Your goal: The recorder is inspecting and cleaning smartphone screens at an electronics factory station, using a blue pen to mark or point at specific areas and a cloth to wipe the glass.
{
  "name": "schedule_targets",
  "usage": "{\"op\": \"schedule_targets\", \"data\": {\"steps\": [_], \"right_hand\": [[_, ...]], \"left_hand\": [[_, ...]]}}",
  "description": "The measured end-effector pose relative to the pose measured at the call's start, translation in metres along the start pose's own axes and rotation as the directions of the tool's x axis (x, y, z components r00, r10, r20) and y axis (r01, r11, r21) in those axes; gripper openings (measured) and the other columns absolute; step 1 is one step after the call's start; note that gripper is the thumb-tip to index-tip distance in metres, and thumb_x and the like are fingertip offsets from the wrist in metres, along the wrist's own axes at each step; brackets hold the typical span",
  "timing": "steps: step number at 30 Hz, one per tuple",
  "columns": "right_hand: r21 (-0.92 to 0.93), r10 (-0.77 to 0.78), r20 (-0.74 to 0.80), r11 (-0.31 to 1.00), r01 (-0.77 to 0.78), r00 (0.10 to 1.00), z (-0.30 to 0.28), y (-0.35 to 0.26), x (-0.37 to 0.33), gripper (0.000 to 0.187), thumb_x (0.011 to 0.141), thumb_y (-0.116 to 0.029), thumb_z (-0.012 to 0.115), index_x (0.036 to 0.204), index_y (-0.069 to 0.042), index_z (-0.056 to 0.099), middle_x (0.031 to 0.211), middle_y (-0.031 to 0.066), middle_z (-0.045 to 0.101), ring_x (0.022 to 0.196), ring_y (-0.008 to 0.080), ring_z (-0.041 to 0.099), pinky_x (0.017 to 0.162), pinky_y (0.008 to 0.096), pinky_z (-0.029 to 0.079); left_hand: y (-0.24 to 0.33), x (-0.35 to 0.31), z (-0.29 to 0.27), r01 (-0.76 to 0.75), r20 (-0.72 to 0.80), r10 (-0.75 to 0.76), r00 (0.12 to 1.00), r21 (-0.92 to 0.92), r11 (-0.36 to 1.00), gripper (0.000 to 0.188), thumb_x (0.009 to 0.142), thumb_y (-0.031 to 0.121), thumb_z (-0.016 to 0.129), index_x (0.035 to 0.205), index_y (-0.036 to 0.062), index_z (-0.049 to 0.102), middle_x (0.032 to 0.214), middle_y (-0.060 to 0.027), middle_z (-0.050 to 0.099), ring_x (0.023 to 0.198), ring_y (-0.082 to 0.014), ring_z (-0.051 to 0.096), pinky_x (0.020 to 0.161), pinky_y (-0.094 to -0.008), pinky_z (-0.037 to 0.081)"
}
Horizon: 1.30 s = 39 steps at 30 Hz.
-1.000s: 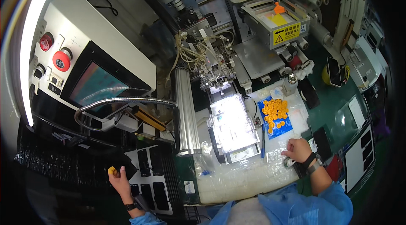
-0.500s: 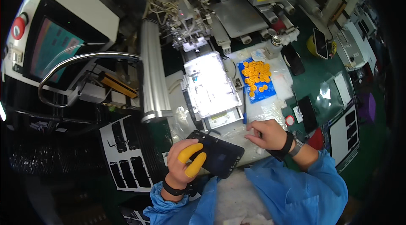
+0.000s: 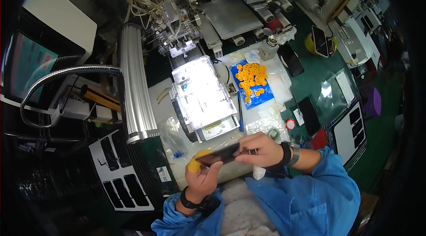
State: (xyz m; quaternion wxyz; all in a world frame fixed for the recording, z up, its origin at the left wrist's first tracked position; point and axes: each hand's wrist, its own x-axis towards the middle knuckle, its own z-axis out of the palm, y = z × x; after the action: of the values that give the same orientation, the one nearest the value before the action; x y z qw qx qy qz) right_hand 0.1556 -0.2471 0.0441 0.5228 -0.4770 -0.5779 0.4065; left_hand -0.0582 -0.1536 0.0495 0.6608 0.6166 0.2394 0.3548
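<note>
A dark, flat, phone-sized panel [image 3: 220, 155] is held tilted in front of my body, seen nearly edge-on. My left hand [image 3: 203, 176], with yellow finger cots on some fingers, grips its left end between thumb and fingers. At the panel's right end my right hand [image 3: 259, 150] has its fingers closed in a pinch on the edge. A ring and a dark wristband show on that hand and wrist. Beyond both hands stands a brightly lit metal fixture plate [image 3: 206, 91] on the machine.
Yellow finger cots [image 3: 251, 77] lie on a blue sheet, beside a blue pen [image 3: 241, 114]. Trays of dark panels stand at the left [image 3: 126, 191] and right [image 3: 344, 134]. A metal profile column [image 3: 137, 85] and a bent flexible hose [image 3: 66, 69] rise at the left. A glass bottle [image 3: 268, 48] stands farther back.
My right hand has come left to the panel and now pinches its right end. The panel has tipped from showing its broad face to nearly edge-on. The whole view has shifted.
</note>
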Motion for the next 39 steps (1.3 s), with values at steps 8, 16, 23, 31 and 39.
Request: {"op": "schedule_targets", "data": {"steps": [8, 16, 23, 31, 39], "right_hand": [[0.08, 0.333, -0.125, 0.942, -0.325, 0.935, -0.019, -0.001, 0.015, 0.02, 0.092, -0.019, 0.075, 0.083, -0.002, 0.069, 0.068, -0.0015, 0.062, 0.064, 0.0026, 0.054, 0.058, 0.0235, 0.042], [0.386, 0.538, -0.18, 0.809, -0.444, 0.824, -0.046, 0.022, 0.079, 0.025, 0.093, -0.02, 0.074, 0.075, -0.005, 0.066, 0.068, -0.0024, 0.063, 0.061, 0.0022, 0.053, 0.053, 0.0201, 0.038], [0.458, 0.638, -0.139, 0.719, -0.522, 0.757, -0.065, 0.029, 0.112, 0.023, 0.093, -0.021, 0.073, 0.077, -0.006, 0.065, 0.068, -0.0022, 0.061, 0.057, 0.0048, 0.054, 0.052, 0.0209, 0.04], [0.394, 0.648, -0.075, 0.718, -0.574, 0.758, -0.081, 0.043, 0.113, 0.02, 0.094, -0.019, 0.071, 0.08, -0.006, 0.064, 0.07, -0.0024, 0.06, 0.06, 0.0041, 0.053, 0.053, 0.0198, 0.039], [0.392, 0.63, -0.182, 0.75, -0.532, 0.755, -0.074, 0.045, 0.082, 0.019, 0.095, -0.017, 0.07, 0.108, -0.004, 0.062, 0.073, -0.0068, 0.061, 0.063, -0.0006, 0.05, 0.055, 0.0171, 0.035]], "left_hand": [[0.0, 0.063, -0.002, 0.117, -0.024, -0.117, 0.993, 0.019, 0.993, 0.044, 0.089, 0.001, 0.073, 0.129, -0.0005, 0.055, 0.112, -0.0105, 0.068, 0.1, -0.0148, 0.065, 0.086, -0.0272, 0.052], [0.016, 0.162, -0.026, -0.582, 0.525, 0.264, 0.809, 0.651, 0.487, 0.078, 0.069, 0.038, 0.088, 0.129, -0.0028, 0.059, 0.136, -0.0251, 0.056, 0.123, -0.0418, 0.055, 0.105, -0.0476, 0.042], [-0.002, 0.186, -0.036, -0.617, 0.571, 0.253, 0.781, 0.644, 0.453, 0.087, 0.067, 0.048, 0.086, 0.131, -0.0044, 0.057, 0.138, -0.0264, 0.054, 0.128, -0.0429, 0.051, 0.111, -0.052, 0.035], [-0.013, 0.194, -0.036, -0.621, 0.534, 0.318, 0.783, 0.65, 0.438, 0.079, 0.067, 0.046, 0.085, 0.125, -0.0023, 0.061, 0.136, -0.0229, 0.057, 0.128, -0.0408, 0.054, 0.112, -0.0555, 0.034], [-0.013, 0.193, -0.033, -0.611, 0.536, 0.296, 0.791, 0.673, 0.416, 0.075, 0.067, 0.045, 0.085, 0.123, -0.0007, 0.064, 0.133, -0.0222, 0.061, 0.128, -0.0386, 0.055, 0.11, -0.0547, 0.036]]}}
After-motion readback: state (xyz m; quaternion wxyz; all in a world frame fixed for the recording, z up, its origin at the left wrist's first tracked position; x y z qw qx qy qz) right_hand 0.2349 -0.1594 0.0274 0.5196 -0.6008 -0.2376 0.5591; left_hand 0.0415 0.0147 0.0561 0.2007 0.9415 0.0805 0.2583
